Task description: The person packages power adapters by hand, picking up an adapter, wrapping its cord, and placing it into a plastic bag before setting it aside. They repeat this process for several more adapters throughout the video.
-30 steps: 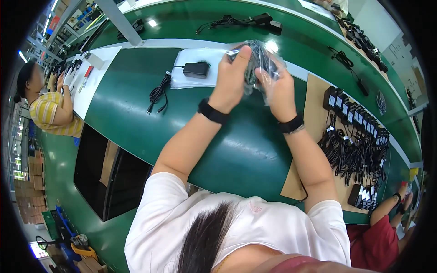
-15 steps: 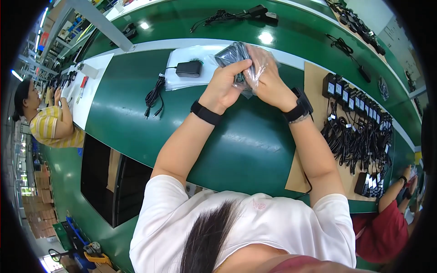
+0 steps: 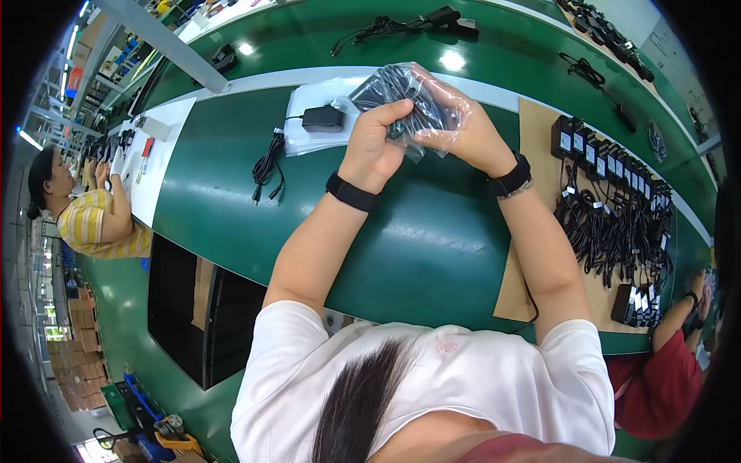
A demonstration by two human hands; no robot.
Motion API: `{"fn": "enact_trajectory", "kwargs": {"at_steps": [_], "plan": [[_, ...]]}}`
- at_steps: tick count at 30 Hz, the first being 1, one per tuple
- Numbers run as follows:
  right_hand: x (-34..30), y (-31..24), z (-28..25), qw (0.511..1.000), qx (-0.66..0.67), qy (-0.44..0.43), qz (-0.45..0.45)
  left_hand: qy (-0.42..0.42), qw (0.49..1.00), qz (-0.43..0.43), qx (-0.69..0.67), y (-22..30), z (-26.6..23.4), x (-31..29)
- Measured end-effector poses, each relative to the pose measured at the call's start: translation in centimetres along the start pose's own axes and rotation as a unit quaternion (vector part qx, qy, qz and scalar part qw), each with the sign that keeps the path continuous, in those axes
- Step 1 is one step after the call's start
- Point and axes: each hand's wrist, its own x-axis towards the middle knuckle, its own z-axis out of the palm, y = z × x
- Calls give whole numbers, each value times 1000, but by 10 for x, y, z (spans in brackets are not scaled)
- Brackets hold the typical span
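Observation:
Between my two hands is a clear plastic bag point(image 3: 423, 114) with a black power adapter and its coiled cable inside. My left hand point(image 3: 378, 143) grips the bag's near left side, thumb pressed on top. Around the right side of the bag curl the fingers of my right hand point(image 3: 471, 127). Just left of the bag, a black power adapter point(image 3: 323, 118) lies on a stack of clear plastic bags point(image 3: 297, 140). Its bundled black cable point(image 3: 267, 168) hangs off onto the green table point(image 3: 401, 247).
On the right, a brown cardboard sheet point(image 3: 513, 289) carries rows of black adapters point(image 3: 602, 158) with tangled cables. Beyond the white ledge, a green conveyor belt point(image 3: 301, 42) holds more adapters point(image 3: 444, 21). One person point(image 3: 96, 216) works at the left; another in red point(image 3: 660, 386) is at the right.
My right hand has opened out and shifted round the bag's right side, uncovering the coiled cable inside. My left hand keeps its grip. The whole view has shifted slightly.

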Motion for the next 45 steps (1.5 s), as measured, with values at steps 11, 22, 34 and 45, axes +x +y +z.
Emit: {"fn": "enact_trajectory", "kwargs": {"at_steps": [11,22,34,45], "plan": [[0,-15,2,909,354,211,63,-14,995,101,-17,11,-6,2],[2,-36,-15,963,-5,237,127,-51,986,158,-32,25,-2,4],[-5,-21,-2,932,294,136,162,-104,945,265,161,19,10,-1],[-6,-25,27,882,419,211,53,-47,947,290,127,10,15,-3]]}}
